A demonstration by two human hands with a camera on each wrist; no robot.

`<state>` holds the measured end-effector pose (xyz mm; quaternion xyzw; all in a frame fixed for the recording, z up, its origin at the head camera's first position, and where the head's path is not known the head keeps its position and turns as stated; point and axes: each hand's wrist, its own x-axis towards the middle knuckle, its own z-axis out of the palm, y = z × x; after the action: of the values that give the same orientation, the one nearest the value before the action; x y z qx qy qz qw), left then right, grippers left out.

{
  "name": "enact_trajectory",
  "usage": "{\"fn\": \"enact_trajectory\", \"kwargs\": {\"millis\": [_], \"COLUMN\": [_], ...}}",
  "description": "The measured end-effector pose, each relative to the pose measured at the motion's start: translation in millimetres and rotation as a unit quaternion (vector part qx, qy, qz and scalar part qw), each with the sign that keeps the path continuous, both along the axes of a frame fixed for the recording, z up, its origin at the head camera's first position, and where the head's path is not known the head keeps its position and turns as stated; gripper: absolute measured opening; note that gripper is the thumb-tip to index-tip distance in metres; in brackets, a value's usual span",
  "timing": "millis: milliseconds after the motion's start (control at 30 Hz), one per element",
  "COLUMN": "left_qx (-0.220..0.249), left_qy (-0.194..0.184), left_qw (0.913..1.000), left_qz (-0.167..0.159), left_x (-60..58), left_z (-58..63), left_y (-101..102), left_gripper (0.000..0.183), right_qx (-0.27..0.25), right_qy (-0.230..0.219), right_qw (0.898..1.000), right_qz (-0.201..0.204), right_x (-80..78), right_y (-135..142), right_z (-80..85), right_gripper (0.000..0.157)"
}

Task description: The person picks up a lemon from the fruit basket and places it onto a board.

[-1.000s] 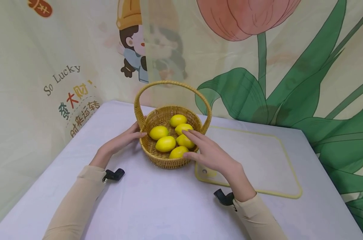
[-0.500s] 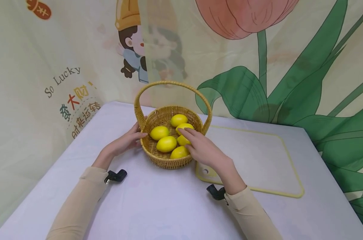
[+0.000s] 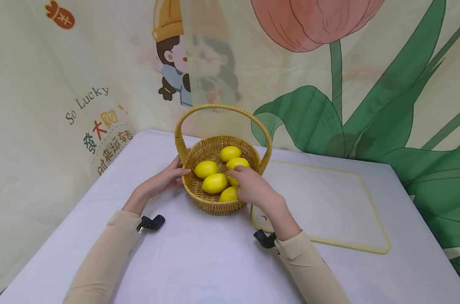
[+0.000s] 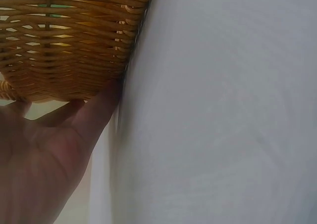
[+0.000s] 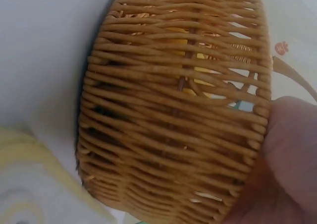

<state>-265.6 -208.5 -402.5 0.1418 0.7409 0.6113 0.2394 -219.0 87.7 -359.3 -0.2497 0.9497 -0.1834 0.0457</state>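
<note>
A round wicker basket with a tall arched handle stands on the table and holds several yellow lemons. My left hand holds the basket at its left side, with the thumb at the rim. In the left wrist view, fingers press the outside of the woven wall. My right hand reaches over the right rim. Its fingers curl down round a lemon at the right, mostly covered by the hand; the fingertips are hidden. In the right wrist view, the hand is beside the rim.
Right of the basket, a white cutting board with a yellow edge lies flat, partly behind my right arm. The table has a white cloth. A printed curtain hangs close behind the basket.
My right hand has moved left and lower into the basket, and its fingers have bent from nearly straight to curled over the lemon. The left hand has stayed on the basket.
</note>
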Motion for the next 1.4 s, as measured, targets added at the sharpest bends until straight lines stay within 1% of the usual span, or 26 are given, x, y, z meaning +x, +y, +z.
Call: {"fn": "enact_trajectory", "kwargs": {"millis": [167, 400, 567, 767, 900, 1167, 1400], "left_qx": [0.003, 0.004, 0.0, -0.004, -0.004, -0.001, 0.003], "left_qy": [0.002, 0.003, 0.004, 0.003, 0.006, 0.004, 0.005], "left_qw": [1.0, 1.0, 1.0, 0.9999, 0.9999, 0.9999, 0.9999], "left_qz": [0.0, 0.004, 0.009, 0.013, 0.012, 0.012, 0.008], "left_x": [0.7, 0.3, -0.4, 0.8, 1.5, 2.0, 3.2], "left_z": [-0.2, -1.3, -2.1, -2.3, -2.2, -2.8, -1.1], "left_y": [1, 1, 0, 0, 1, 1, 2], "left_gripper": [0.079, 0.081, 0.079, 0.077, 0.077, 0.077, 0.077], "right_qx": [0.007, 0.021, 0.033, 0.074, 0.094, 0.067, 0.035], "right_qy": [-0.012, -0.001, -0.004, -0.017, -0.017, 0.003, -0.003], "right_qw": [1.0, 1.0, 0.999, 0.997, 0.995, 0.998, 0.999], "right_qz": [-0.012, -0.016, -0.016, -0.014, -0.015, -0.008, -0.009], "right_x": [-2.0, -5.0, -5.1, -8.6, -12.0, -14.1, -15.2], "right_y": [-4, -9, -11, -13, -14, -11, -6], "right_z": [-1.9, -3.3, -2.1, -1.6, -3.8, -8.8, -8.5], "right_gripper": [0.06, 0.058, 0.056, 0.056, 0.054, 0.054, 0.06]}}
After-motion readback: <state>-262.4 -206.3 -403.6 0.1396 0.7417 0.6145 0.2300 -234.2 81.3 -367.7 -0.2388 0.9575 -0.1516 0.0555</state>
